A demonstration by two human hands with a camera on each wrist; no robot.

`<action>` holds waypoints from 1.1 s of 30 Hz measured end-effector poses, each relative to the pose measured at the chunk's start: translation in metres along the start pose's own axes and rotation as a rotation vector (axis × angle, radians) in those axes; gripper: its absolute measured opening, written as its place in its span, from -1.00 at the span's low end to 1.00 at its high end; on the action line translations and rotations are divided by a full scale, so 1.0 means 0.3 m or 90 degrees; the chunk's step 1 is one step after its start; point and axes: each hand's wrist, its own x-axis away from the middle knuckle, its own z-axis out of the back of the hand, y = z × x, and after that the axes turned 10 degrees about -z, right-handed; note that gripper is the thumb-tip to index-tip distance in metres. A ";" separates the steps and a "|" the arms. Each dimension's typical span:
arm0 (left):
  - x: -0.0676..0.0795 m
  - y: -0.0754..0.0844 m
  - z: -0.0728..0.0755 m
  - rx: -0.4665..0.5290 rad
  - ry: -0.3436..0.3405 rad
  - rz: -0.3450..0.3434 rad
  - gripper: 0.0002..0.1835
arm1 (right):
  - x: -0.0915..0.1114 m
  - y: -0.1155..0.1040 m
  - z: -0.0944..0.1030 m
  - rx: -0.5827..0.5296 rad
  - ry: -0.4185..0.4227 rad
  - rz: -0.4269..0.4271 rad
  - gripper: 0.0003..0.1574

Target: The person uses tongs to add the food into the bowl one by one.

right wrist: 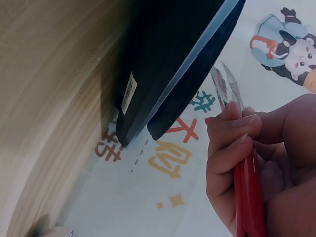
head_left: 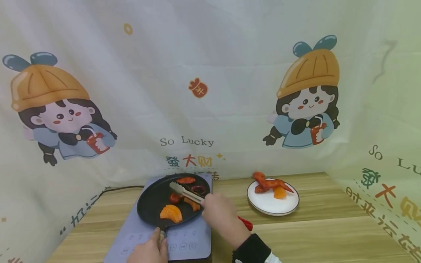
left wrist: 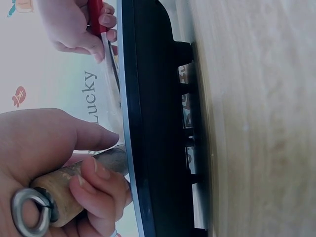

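Observation:
A black frying pan [head_left: 149, 208] sits on a flat induction cooker [head_left: 200, 241]. My left hand [head_left: 149, 250] grips the pan's wooden handle [left wrist: 66, 185], which ends in a metal ring [left wrist: 30, 212]. With fingers wrapped round their red handles [right wrist: 247, 192], my right hand [head_left: 222, 215] holds metal tongs [head_left: 190, 193], tips over the pan's far half. In the pan lie an orange ridged half-round piece [head_left: 171, 213], a red round piece [head_left: 175, 198], a smaller orange piece [head_left: 192, 204], a reddish piece [head_left: 186, 180] and a dark red ring-like piece [head_left: 198, 189]. Whether the tips touch any food is unclear.
Right of the cooker, a white dark-rimmed plate [head_left: 263, 201] bears reddish-brown wing-like pieces [head_left: 268, 182] and an orange chunk [head_left: 279, 192]. A black cord [head_left: 123, 188] runs left from the cooker across the wooden table [head_left: 315, 233]. A printed curtain [head_left: 230, 120] hangs behind and beside it.

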 end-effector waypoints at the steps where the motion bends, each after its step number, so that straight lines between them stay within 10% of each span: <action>1: 0.001 0.000 0.000 0.000 -0.002 -0.001 -0.43 | -0.001 -0.002 0.000 -0.008 -0.005 -0.004 -0.73; 22: -0.019 -0.014 -0.017 0.011 -0.018 0.008 -0.40 | 0.090 0.004 0.228 -0.060 -0.022 -0.006 -0.64; 33: -0.031 -0.013 -0.029 0.008 -0.042 0.018 -0.38 | 0.172 0.171 0.323 -0.011 0.012 0.019 -0.66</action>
